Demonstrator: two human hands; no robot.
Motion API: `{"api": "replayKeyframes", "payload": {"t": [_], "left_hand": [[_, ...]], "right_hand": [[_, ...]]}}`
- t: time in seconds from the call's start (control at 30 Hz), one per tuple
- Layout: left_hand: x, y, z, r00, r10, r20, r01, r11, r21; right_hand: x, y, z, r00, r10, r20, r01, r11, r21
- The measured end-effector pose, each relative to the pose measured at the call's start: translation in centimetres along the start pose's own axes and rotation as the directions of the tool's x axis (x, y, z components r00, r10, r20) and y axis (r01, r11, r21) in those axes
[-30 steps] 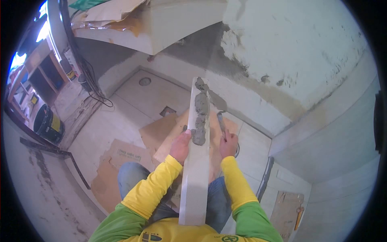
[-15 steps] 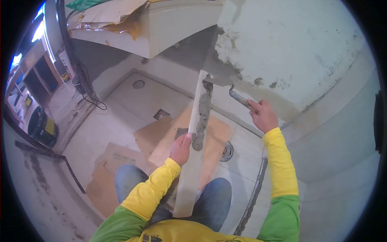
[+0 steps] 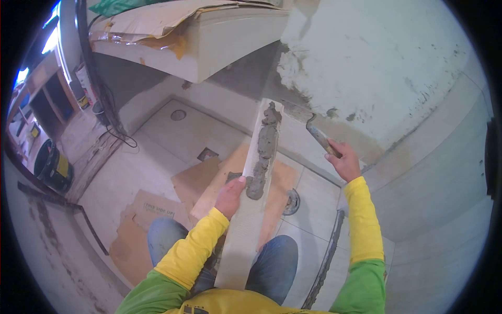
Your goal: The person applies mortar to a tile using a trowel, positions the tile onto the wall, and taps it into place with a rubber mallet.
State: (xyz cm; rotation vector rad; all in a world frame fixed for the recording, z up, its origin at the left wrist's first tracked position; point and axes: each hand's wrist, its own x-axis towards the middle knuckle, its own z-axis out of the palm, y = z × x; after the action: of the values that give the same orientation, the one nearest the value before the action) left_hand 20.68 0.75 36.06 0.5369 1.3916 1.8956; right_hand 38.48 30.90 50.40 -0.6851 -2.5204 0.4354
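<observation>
My left hand (image 3: 230, 198) grips the left edge of a long, narrow tile strip (image 3: 234, 251), thumb on top. The strip is tilted, its near end by my lap and its far end towards the wall. A thick ridge of grey mortar (image 3: 264, 149) runs along its upper half. In my right hand (image 3: 346, 162) is a trowel (image 3: 318, 135), my fingers wrapped round its handle. Its blade points left towards the strip's far end and is hard to make out against the wall.
Cardboard sheets (image 3: 147, 209) lie on the tiled floor between a round drain (image 3: 178, 114) and a round metal fitting (image 3: 292, 202). A cardboard-covered ledge (image 3: 235, 44) juts out above. A black bucket (image 3: 54, 166) stands at left. A mortar-filled gap (image 3: 325, 261) runs along the right.
The trowel has moved right and down, off the strip's far end. More mortar now covers that end, and the strip has shifted slightly towards me.
</observation>
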Motion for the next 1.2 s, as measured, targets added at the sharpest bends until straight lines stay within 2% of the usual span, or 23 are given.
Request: {"api": "replayKeyframes", "payload": {"t": [0.07, 0.13, 0.17, 0.23, 0.37, 0.43, 0.47, 0.53, 0.57, 0.63, 0.7, 0.73, 0.77, 0.83, 0.87, 0.93, 0.97, 1.0, 1.03, 1.07, 1.1, 1.13, 1.2], "left_hand": [[0.3, 0.1, -0.2, 1.0, -0.024, 0.01, 0.024, 0.999, 0.021], [1.0, -1.5, -0.8, 1.0, 0.022, 0.02, -0.024, 0.993, 0.118], [1.1, -1.8, -0.7, 1.0, 0.023, 0.021, -0.026, 0.993, 0.118], [1.0, -1.8, -0.4, 0.998, -0.03, 0.046, 0.03, 1.0, 0.002], [0.1, 0.0, 0.2, 0.996, -0.041, 0.077, 0.039, 0.999, 0.025], [-0.4, 0.9, 0.6, 0.999, 0.01, 0.036, -0.016, 0.983, 0.184], [-0.3, 0.8, 0.6, 0.999, 0.007, 0.032, -0.012, 0.983, 0.184], [-0.2, 0.7, 0.4, 0.999, 0.043, 0.026, -0.05, 0.938, 0.344], [-0.1, 0.8, 0.5, 0.999, 0.033, 0.017, -0.037, 0.937, 0.346], [0.0, 0.7, 0.8, 0.997, 0.056, -0.05, -0.028, 0.897, 0.44], [0.4, -0.4, 0.6, 0.992, 0.087, -0.091, -0.052, 0.942, 0.332], [1.7, -2.4, -0.8, 0.983, 0.16, -0.096, -0.111, 0.916, 0.385], [2.7, -4.5, -2.2, 0.969, 0.231, -0.088, -0.17, 0.883, 0.437], [2.0, -2.6, -2.6, 0.944, 0.304, -0.126, -0.187, 0.81, 0.556], [1.9, -1.4, -2.4, 0.941, 0.282, -0.187, -0.124, 0.802, 0.585], [2.1, -1.3, -3.0, 0.935, 0.257, -0.244, -0.057, 0.789, 0.612], [2.3, -1.7, -3.6, 0.917, 0.284, -0.282, -0.073, 0.811, 0.58], [2.4, -2.2, -3.9, 0.894, 0.312, -0.322, -0.093, 0.831, 0.548], [2.2, -2.0, -3.5, 0.894, 0.311, -0.322, -0.089, 0.829, 0.552], [2.1, -1.8, -3.0, 0.877, 0.301, -0.375, -0.072, 0.854, 0.516], [2.0, -1.5, -2.6, 0.857, 0.288, -0.427, -0.058, 0.877, 0.477], [1.8, -1.3, -2.7, 0.857, 0.287, -0.427, -0.054, 0.876, 0.479], [1.6, -1.1, -2.8, 0.865, 0.256, -0.431, 0.02, 0.842, 0.539]], "right_hand": [[0.2, 1.2, 0.2, 1.0, 0.013, -0.018, -0.013, 1.0, -0.003], [0.1, 1.9, 0.8, 0.997, -0.019, -0.071, 0.016, 0.999, -0.035], [0.1, 2.3, 1.1, 0.997, -0.019, -0.073, 0.017, 0.999, -0.036], [0.2, 2.7, 2.0, 0.978, -0.132, -0.159, 0.116, 0.987, -0.108], [0.5, 4.6, 4.9, 0.975, -0.144, -0.171, 0.113, 0.978, -0.177], [0.2, 5.8, 6.6, 0.963, -0.159, -0.22, 0.107, 0.967, -0.23], [-0.3, 6.2, 7.5, 0.963, -0.158, -0.216, 0.108, 0.968, -0.228], [-1.4, 6.7, 9.4, 0.957, -0.109, -0.267, 0.058, 0.98, -0.192], [-1.7, 6.9, 10.6, 0.961, -0.104, -0.257, 0.057, 0.981, -0.185], [-3.6, 7.4, 13.3, 0.951, -0.056, -0.304, 0.057, 0.998, -0.008], [-5.1, 5.9, 15.0, 0.963, 0.028, -0.27, -0.008, 0.997, 0.077], [-5.8, 5.2, 16.0, 0.96, 0.097, -0.264, -0.06, 0.988, 0.144], [-6.9, 4.8, 17.2, 0.966, 0.134, -0.222, -0.1, 0.982, 0.158], [-8.3, 4.8, 19.0, 0.951, 0.232, -0.206, -0.132, 0.904, 0.407], [-9.1, 5.5, 19.7, 0.948, 0.254, -0.193, -0.157, 0.898, 0.411], [-10.2, 6.6, 20.6, 0.938, 0.319, 0.136, -0.346, 0.894, 0.284], [-10.4, 7.0, 20.9, 0.934, 0.328, 0.141, -0.355, 0.89, 0.285], [-10.4, 7.2, 21.2, 0.864, 0.364, 0.349, -0.405, 0.913, 0.051], [-10.3, 7.5, 21.6, 0.741, 0.422, 0.523, -0.383, 0.905, -0.187], [-10.4, 8.4, 22.6, 0.738, 0.419, 0.528, -0.385, 0.905, -0.181], [-10.6, 9.0, 24.0, 0.707, 0.436, 0.557, -0.336, 0.9, -0.278], [-10.7, 8.7, 24.5, 0.673, 0.456, 0.582, -0.279, 0.885, -0.372], [-10.8, 8.2, 25.4, 0.633, 0.475, 0.611, -0.245, 0.872, -0.425]]}}
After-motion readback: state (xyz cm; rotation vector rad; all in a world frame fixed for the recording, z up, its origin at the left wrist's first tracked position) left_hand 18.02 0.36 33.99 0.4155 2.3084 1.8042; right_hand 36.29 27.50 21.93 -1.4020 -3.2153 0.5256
